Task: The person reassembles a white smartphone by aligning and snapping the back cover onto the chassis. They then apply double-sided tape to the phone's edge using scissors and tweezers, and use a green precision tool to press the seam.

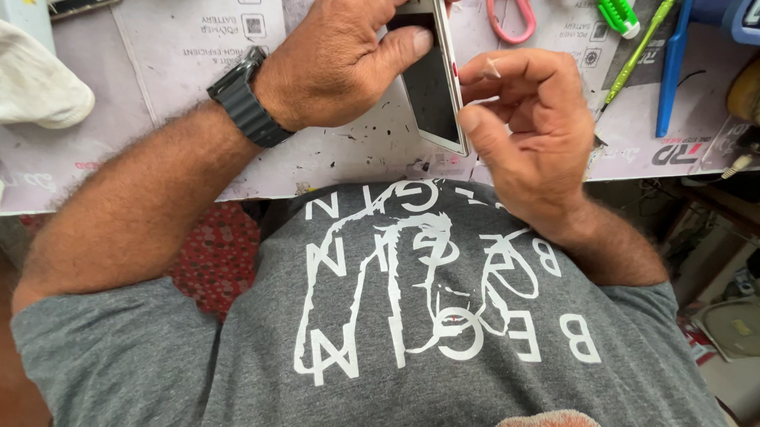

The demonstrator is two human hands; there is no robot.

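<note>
- Nearest the camera, a grey shirt (385,348) with white shapes on it is seen, worn by the person who looks down at the hands.
- Past the shirt, a pale worktop (327,152) covered with marked paper sheets is seen.
- A white phone (432,77) with a dark screen is held just above the worktop, between the two hands.
- The phone's long side runs away from the body, with its near end tipped a little to the right.
- The phone is gripped by the left hand (333,64); the thumb is pressed on the dark screen and the other fingers are wrapped round the far end and back. This grip is clamped on the phone.
- A dark watch (245,99) is worn on the left wrist.
- The right hand (524,120) is held just to the right of the phone, at its long right edge.
- The right fingers are curled in, and a small thin pale bit (493,66) is pinched at the fingertips. What the bit is cannot be told.
- The right thumb is laid close to the near corner of the phone; whether it touches cannot be told.
- Both hands are near the phone, the left on it and the right beside it.
- Farther off, pink scissors (509,11), a green tool (617,5) and a blue tool (674,60) are laid on the worktop.
- A white cloth (22,79) is seen at the far left.
</note>
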